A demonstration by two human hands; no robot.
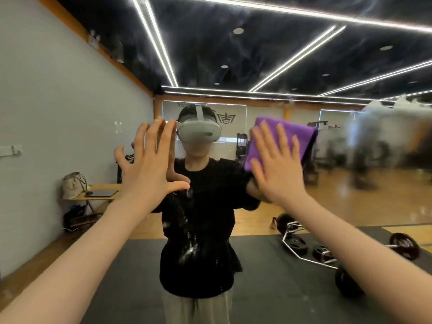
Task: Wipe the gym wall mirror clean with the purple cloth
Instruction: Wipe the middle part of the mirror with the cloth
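Observation:
The wall mirror (pixel 268 66) fills the whole view and reflects a gym room and a person in a black top with a grey headset. My right hand (pixel 277 164) presses the folded purple cloth (pixel 297 132) flat against the glass with straight, spread fingers. My left hand (pixel 149 160) is raised left of it, fingers straight and spread, fingertips at the glass; it holds nothing. White smears cloud the mirror at the right (pixel 383 127), and wet streaks (pixel 190 249) run down the glass at the centre.
All else is reflection: a barbell with weight plates (pixel 322 251) on a dark floor mat, a small table with a bag (pixel 74 185) at the left wall, gym machines at the back, wooden floor, ceiling light strips.

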